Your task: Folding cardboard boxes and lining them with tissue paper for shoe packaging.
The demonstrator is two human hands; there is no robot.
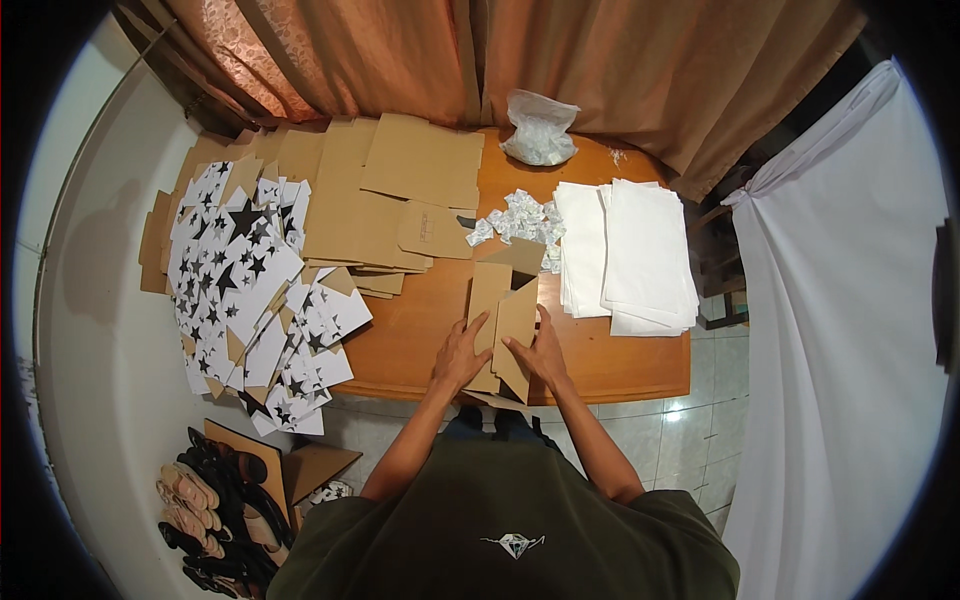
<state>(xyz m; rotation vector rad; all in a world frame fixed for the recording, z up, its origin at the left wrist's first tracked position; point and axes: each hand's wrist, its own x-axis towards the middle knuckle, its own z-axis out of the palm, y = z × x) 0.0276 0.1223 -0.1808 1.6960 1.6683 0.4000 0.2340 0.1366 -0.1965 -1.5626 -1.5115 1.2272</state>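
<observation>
Hands: left hand (462, 352) and right hand (540, 350) press a brown cardboard blank (505, 315), fingers spread flat, seemingly to hold its folds.
Blank: near table (640, 375) front edge.
Supplies: white sheets (635, 255), small packets (515, 218), star-printed blanks (250, 280) within reach.

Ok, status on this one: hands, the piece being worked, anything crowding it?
Left hand and right hand both pressing the brown cardboard piece, partly folded. White packets just beyond it, apart. White sheets to the right.
</observation>
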